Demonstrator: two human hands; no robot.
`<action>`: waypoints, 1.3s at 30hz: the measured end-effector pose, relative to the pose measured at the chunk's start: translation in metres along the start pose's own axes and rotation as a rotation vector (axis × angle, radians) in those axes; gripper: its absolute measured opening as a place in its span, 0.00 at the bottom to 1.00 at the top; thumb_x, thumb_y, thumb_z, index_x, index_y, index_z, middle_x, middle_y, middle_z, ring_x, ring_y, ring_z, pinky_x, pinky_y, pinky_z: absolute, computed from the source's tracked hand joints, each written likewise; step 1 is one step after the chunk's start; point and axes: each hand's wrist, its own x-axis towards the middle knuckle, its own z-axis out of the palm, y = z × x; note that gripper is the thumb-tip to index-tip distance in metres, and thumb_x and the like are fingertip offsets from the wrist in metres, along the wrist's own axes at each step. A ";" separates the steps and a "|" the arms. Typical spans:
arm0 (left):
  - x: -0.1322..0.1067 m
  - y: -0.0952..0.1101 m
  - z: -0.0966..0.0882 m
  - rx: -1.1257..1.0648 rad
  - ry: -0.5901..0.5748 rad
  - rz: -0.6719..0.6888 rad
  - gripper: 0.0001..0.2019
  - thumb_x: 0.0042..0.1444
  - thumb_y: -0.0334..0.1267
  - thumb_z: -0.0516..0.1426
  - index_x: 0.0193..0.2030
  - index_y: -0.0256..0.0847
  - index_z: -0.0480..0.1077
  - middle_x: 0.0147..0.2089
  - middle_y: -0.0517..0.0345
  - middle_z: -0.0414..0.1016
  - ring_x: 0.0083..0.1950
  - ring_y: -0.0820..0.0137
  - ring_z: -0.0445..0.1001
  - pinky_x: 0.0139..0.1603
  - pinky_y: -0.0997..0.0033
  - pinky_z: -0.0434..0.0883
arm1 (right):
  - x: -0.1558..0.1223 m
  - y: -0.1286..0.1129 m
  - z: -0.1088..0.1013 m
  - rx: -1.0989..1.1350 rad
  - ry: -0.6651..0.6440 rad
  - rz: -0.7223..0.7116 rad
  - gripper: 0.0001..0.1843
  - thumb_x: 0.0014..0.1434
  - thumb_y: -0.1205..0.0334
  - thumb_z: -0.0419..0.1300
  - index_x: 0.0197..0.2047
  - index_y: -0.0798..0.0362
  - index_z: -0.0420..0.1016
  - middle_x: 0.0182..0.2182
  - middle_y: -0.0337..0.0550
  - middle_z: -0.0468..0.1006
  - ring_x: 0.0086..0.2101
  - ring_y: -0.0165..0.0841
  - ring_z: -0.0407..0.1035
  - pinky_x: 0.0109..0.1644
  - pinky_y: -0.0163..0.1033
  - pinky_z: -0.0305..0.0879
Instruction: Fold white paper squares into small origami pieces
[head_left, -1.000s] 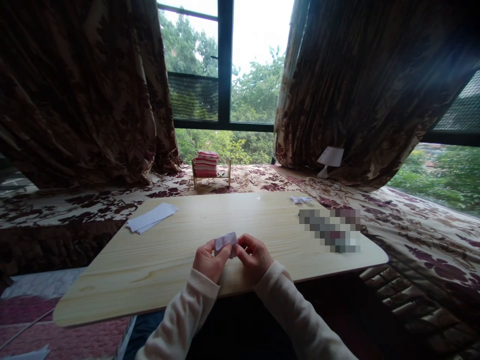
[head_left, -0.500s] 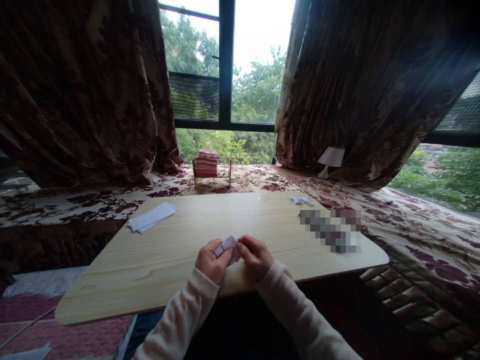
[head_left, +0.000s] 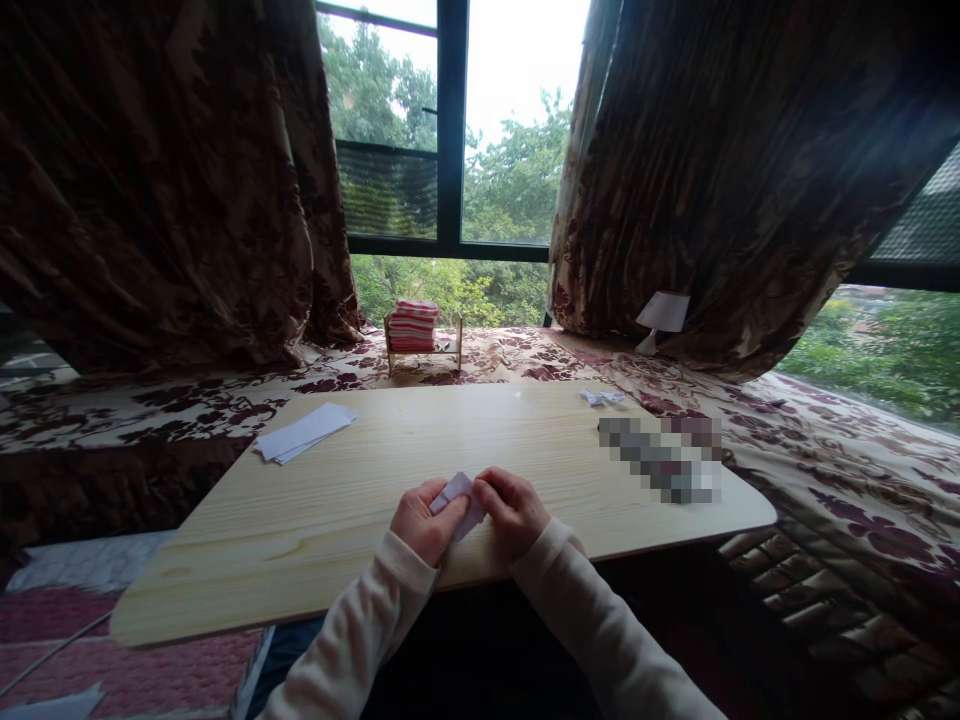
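Observation:
A small piece of folded white paper [head_left: 459, 492] is held between my two hands, over the near edge of a pale wooden table [head_left: 330, 540]. My left hand [head_left: 426, 522] grips its left side, thumb pressed on top. The fingers of my right hand [head_left: 514, 508] pinch the paper's right edge. Part of the paper is hidden by my fingers. Several strips of white paper [head_left: 306, 434] lie in a loose stack on the table's left side. At the far right edge rest small folded white paper pieces [head_left: 601, 397].
A blurred-out item [head_left: 660, 462] lies on the table's right side. Behind, on the flower-patterned cloth [head_left: 510, 352], stand a small rack with folded red-and-white cloths [head_left: 412, 325] and a white lamp [head_left: 664, 315]. Dark curtains [head_left: 690, 160] flank the window.
The folded paper has turned slightly between my fingers and shows a more opened, flatter face. Both hands stay in nearly the same place.

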 end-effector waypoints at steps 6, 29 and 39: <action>-0.002 0.005 0.000 -0.043 0.046 -0.035 0.12 0.42 0.41 0.58 0.26 0.32 0.74 0.20 0.59 0.67 0.22 0.74 0.62 0.23 0.76 0.59 | 0.003 0.000 0.001 0.069 0.095 0.076 0.18 0.57 0.52 0.49 0.21 0.55 0.63 0.15 0.33 0.58 0.19 0.24 0.53 0.21 0.31 0.51; -0.002 0.011 -0.003 -0.059 0.143 -0.044 0.14 0.45 0.45 0.56 0.22 0.33 0.71 0.20 0.58 0.68 0.23 0.73 0.63 0.24 0.75 0.61 | 0.000 -0.009 0.002 -0.031 0.077 0.027 0.06 0.49 0.62 0.55 0.25 0.55 0.68 0.19 0.36 0.66 0.20 0.25 0.58 0.22 0.30 0.56; -0.001 0.006 -0.001 0.022 0.160 -0.054 0.10 0.42 0.40 0.56 0.20 0.34 0.70 0.16 0.63 0.61 0.20 0.77 0.57 0.21 0.77 0.57 | 0.000 -0.006 0.002 -0.033 0.109 0.016 0.07 0.50 0.60 0.56 0.25 0.54 0.68 0.19 0.36 0.67 0.20 0.25 0.58 0.22 0.30 0.57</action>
